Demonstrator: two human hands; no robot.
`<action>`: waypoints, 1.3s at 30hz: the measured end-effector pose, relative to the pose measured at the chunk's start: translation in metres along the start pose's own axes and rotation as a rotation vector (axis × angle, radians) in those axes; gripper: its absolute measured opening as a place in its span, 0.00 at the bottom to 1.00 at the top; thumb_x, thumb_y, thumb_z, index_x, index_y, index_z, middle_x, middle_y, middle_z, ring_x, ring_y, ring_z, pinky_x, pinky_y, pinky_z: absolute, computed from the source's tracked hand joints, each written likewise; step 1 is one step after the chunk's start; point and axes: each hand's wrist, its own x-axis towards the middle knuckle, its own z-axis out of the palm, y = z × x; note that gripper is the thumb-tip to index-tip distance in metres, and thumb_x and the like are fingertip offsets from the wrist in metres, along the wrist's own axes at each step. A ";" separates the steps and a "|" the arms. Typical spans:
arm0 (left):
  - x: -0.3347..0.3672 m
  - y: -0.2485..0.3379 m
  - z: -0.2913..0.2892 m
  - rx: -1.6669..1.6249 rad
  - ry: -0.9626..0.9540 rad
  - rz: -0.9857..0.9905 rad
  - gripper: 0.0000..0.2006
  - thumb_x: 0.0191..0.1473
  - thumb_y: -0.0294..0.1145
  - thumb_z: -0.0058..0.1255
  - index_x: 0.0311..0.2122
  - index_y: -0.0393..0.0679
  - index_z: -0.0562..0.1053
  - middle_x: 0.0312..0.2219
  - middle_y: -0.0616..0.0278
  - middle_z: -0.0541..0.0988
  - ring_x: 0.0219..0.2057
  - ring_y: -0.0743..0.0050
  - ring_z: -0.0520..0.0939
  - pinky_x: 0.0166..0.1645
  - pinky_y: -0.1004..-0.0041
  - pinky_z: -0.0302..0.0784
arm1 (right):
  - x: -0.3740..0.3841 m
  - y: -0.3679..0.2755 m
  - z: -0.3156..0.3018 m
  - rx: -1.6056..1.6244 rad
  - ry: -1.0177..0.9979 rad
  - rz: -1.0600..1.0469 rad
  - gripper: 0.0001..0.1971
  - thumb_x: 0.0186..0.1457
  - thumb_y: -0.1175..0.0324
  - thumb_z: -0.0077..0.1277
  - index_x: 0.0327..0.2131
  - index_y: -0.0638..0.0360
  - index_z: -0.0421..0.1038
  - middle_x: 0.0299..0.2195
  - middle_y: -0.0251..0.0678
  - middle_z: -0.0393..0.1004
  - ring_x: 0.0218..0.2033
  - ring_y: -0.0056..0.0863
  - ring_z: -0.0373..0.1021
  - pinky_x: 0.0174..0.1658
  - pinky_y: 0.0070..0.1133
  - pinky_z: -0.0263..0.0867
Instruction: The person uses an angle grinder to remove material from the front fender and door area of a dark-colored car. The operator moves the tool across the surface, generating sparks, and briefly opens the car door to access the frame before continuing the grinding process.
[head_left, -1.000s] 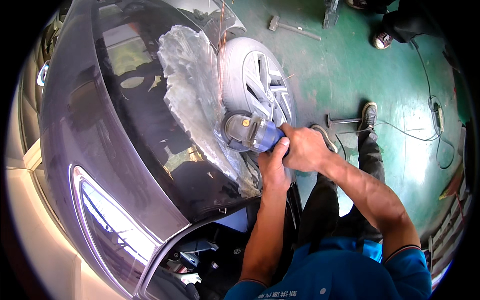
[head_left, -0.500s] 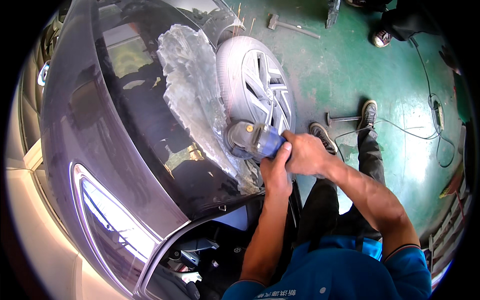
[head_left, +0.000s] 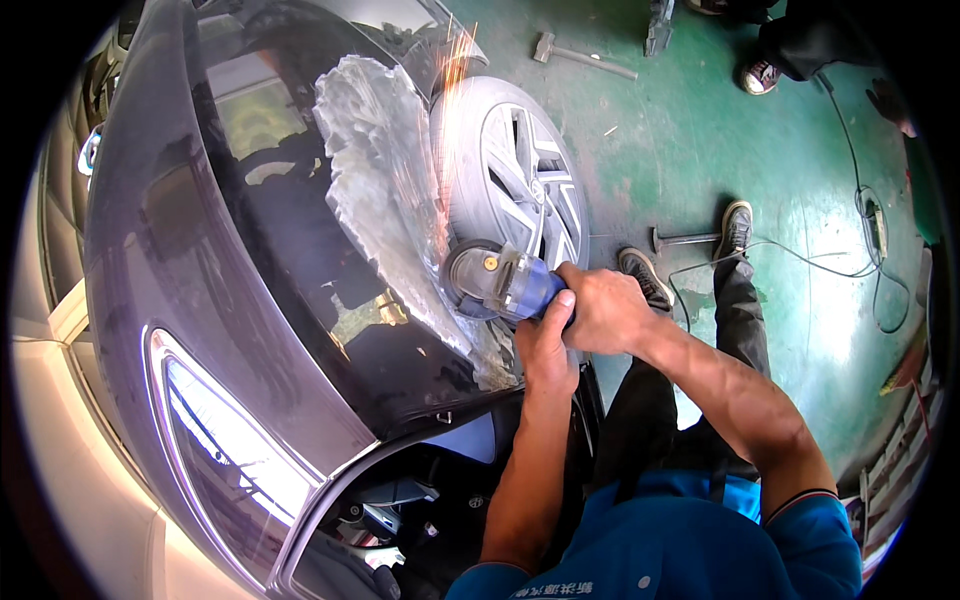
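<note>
Both my hands are wrapped round a blue and grey angle grinder (head_left: 512, 282). My left hand (head_left: 548, 350) closes on the body from the near side, thumb up along it. My right hand (head_left: 608, 308) grips the rear of the body, to the right of the left hand. The grinder's head rests at the wheel-arch edge of a dark car panel (head_left: 290, 230), beside the tyre. A long patch of bare metal (head_left: 375, 170) runs along that edge, its paint ground off. A bright stream of sparks (head_left: 450, 120) flies from the disc toward the far end of the arch.
The car wheel (head_left: 535, 185) stands right of the panel. Two hammers, a far one (head_left: 585, 57) and a nearer one (head_left: 685, 238), lie on the green floor. A cable (head_left: 815, 262) trails at the right. Another person's shoe (head_left: 762, 77) shows at the far right.
The grinder and both hands have shifted slightly left. The sparks have grown from a few thin streaks into a dense, bright stream along the tyre.
</note>
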 end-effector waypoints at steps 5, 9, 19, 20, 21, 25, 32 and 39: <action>-0.005 0.000 0.004 0.071 0.012 -0.021 0.19 0.57 0.32 0.53 0.52 0.34 0.70 0.46 0.60 0.75 0.48 0.71 0.76 0.55 0.68 0.70 | -0.002 0.007 0.007 -0.021 0.009 -0.012 0.21 0.44 0.63 0.54 0.40 0.67 0.67 0.29 0.54 0.78 0.36 0.54 0.77 0.41 0.43 0.70; -0.005 0.005 0.002 0.137 0.022 -0.032 0.22 0.56 0.31 0.57 0.54 0.31 0.70 0.48 0.57 0.76 0.51 0.70 0.76 0.56 0.69 0.69 | 0.001 0.006 0.007 0.091 -0.036 0.025 0.23 0.45 0.65 0.55 0.43 0.69 0.68 0.33 0.58 0.77 0.40 0.56 0.75 0.43 0.42 0.70; 0.070 0.066 0.039 0.400 0.078 0.001 0.23 0.50 0.36 0.67 0.47 0.32 0.73 0.40 0.57 0.79 0.39 0.70 0.80 0.44 0.70 0.76 | 0.067 -0.007 -0.038 0.620 -0.098 -0.017 0.19 0.40 0.66 0.62 0.33 0.73 0.73 0.28 0.46 0.78 0.30 0.29 0.70 0.37 0.30 0.71; 0.074 0.069 0.039 0.388 -0.002 -0.046 0.25 0.51 0.37 0.66 0.49 0.32 0.73 0.42 0.55 0.79 0.39 0.70 0.80 0.44 0.70 0.76 | 0.070 -0.006 -0.039 0.626 -0.091 0.043 0.18 0.40 0.66 0.61 0.31 0.74 0.73 0.27 0.45 0.78 0.29 0.26 0.68 0.35 0.28 0.71; 0.071 0.062 0.033 0.358 0.013 -0.025 0.25 0.51 0.37 0.66 0.49 0.32 0.72 0.42 0.55 0.79 0.40 0.70 0.80 0.45 0.69 0.76 | 0.068 0.000 -0.034 0.590 -0.108 0.043 0.18 0.39 0.66 0.62 0.32 0.73 0.74 0.29 0.47 0.78 0.30 0.29 0.70 0.36 0.29 0.71; 0.018 -0.003 0.014 0.278 0.118 0.099 0.27 0.52 0.37 0.64 0.52 0.29 0.71 0.45 0.52 0.78 0.45 0.66 0.79 0.52 0.67 0.73 | 0.031 0.041 0.017 0.409 -0.045 -0.090 0.20 0.42 0.68 0.59 0.38 0.74 0.73 0.33 0.52 0.79 0.36 0.35 0.74 0.42 0.30 0.71; 0.077 0.059 0.043 0.362 0.081 0.099 0.25 0.51 0.36 0.65 0.48 0.28 0.72 0.43 0.52 0.78 0.43 0.68 0.78 0.49 0.68 0.74 | 0.084 0.003 -0.027 0.607 0.000 -0.023 0.18 0.42 0.69 0.59 0.36 0.75 0.74 0.30 0.51 0.78 0.33 0.36 0.75 0.37 0.31 0.72; 0.041 0.029 0.028 0.335 0.093 0.092 0.28 0.51 0.34 0.66 0.54 0.28 0.70 0.47 0.49 0.78 0.47 0.63 0.80 0.54 0.65 0.73 | 0.055 0.023 0.006 0.473 0.045 -0.091 0.26 0.38 0.65 0.61 0.42 0.73 0.74 0.36 0.53 0.79 0.38 0.38 0.76 0.44 0.30 0.71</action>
